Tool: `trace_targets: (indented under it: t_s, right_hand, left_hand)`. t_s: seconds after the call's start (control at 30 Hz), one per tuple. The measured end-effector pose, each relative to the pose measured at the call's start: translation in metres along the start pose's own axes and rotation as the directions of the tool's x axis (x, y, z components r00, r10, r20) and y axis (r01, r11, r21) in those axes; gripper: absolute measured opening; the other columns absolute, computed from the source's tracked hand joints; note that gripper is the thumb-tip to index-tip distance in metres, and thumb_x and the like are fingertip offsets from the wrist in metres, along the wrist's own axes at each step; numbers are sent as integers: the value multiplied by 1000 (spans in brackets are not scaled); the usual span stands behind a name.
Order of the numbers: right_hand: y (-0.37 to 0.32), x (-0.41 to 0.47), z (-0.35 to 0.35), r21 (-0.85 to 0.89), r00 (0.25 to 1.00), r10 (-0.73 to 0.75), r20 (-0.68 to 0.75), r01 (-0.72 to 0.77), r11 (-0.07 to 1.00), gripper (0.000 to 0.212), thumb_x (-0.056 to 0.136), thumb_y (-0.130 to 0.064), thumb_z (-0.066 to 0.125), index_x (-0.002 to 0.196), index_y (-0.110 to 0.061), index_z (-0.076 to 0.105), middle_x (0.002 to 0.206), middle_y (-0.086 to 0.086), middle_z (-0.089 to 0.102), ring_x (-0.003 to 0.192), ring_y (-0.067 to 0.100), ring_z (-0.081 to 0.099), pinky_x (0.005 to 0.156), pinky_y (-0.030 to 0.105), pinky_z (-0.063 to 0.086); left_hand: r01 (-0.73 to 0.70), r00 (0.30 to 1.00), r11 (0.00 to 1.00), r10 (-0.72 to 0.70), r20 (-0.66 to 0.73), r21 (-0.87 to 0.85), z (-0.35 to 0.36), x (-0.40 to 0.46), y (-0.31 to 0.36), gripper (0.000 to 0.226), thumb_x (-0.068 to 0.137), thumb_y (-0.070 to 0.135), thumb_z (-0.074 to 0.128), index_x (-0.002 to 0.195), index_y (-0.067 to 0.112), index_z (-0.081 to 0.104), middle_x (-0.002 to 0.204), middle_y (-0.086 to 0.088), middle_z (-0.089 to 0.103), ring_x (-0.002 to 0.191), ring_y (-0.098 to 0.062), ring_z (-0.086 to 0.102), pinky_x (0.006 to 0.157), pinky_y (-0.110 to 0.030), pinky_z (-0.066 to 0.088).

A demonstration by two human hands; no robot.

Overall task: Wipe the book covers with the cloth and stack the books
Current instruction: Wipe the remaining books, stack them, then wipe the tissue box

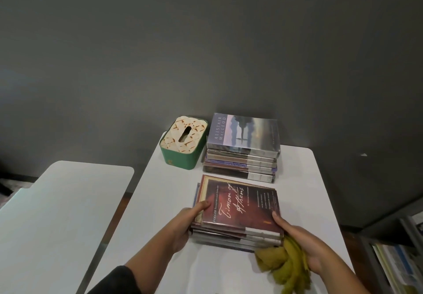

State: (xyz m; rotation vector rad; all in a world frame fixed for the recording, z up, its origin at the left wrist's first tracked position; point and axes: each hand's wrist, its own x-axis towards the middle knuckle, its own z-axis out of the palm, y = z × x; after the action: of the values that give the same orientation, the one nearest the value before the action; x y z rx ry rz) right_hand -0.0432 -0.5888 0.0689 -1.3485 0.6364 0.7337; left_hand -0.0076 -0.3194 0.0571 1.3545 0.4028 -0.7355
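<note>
1. Left hand (184,226): the thumb is laid on the top cover near its left edge, and the fingers are curled round the left side of the near stack (235,216). The stack is thus gripped from the left.
2. Right hand (304,245): the thumb is pressed on the right near corner of the top book (242,204), a dark red paperback titled "Timon of Athens". The yellow cloth (283,265) is bunched in the palm under the curled fingers and hangs toward the near table edge.
3. Position relative to the fingers: the near stack is held between the two hands, with the cloth just beside its right near corner.
4. Handling, judged: the covers look glossy and possibly slippery. The books lie slightly askew, so a squeeze from both sides at mid-height seems safest. The stack is probably moderately heavy, each book stiff enough flat. The cloth is soft and limp.
5. Outward: a second stack (242,154) stands just behind, apart from the near one, on the white table (297,179). A green tissue box (183,143) stands to the left of that stack.
</note>
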Motion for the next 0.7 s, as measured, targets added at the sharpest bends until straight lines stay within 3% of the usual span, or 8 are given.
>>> trace_targets:
  t_s: [0.13, 0.27, 0.43, 0.53, 0.63, 0.7]
  right_hand:
    - [-31, -29, -1, -86, 993, -115, 17, 116, 989, 53, 76, -40, 64, 113, -3, 64, 102, 19, 70, 94, 33, 68, 85, 40, 54]
    - [-59, -59, -5, -68, 972, -235, 15, 236, 969, 41, 75, -34, 64, 100, -2, 70, 97, 21, 71, 80, 30, 70, 70, 34, 57]
    - [-106, -70, -5, -56, 949, -310, -51, 307, 950, 45, 67, -40, 67, 89, -1, 71, 73, 18, 69, 51, 25, 64, 44, 29, 53]
    - [-143, -60, -9, -78, 936, -346, -71, 341, 937, 54, 65, -45, 66, 95, 0, 68, 75, 18, 69, 53, 24, 65, 43, 28, 52]
    - [-176, -43, -14, -110, 934, -350, -65, 342, 933, 60, 64, -50, 66, 100, -3, 67, 86, 17, 71, 63, 26, 68, 50, 31, 56]
    - [-193, -29, -17, -122, 933, -353, -73, 343, 931, 61, 64, -53, 65, 102, -5, 66, 89, 16, 72, 71, 27, 70, 57, 33, 58]
  left_hand:
    - [-67, 997, 993, 70, 25, -95, 6, -6, 5, 56, 74, 39, 61, 119, 5, 60, 108, -13, 71, 105, -31, 65, 99, -40, 47]
    - [-172, 983, 977, 178, 43, -126, 15, -13, 38, 62, 71, 37, 64, 122, 4, 54, 106, -12, 72, 94, -24, 68, 84, -33, 51]
    - [-259, 960, 955, 270, 69, -144, 29, -13, 100, 20, 82, 25, 62, 97, 12, 61, 82, -5, 75, 71, -16, 70, 85, -33, 52]
    - [-281, 955, 953, 290, 69, -111, 35, -5, 138, 43, 68, 36, 66, 102, 10, 62, 79, -3, 75, 68, -15, 70, 72, -29, 53]
    - [-231, 968, 965, 240, 68, -122, 38, 11, 169, 42, 77, 40, 65, 105, 8, 62, 77, -5, 74, 67, -17, 71, 58, -26, 54]
    - [-232, 970, 964, 239, 44, -131, 38, 24, 186, 42, 82, 39, 65, 108, 6, 61, 80, -7, 75, 68, -19, 72, 57, -26, 55]
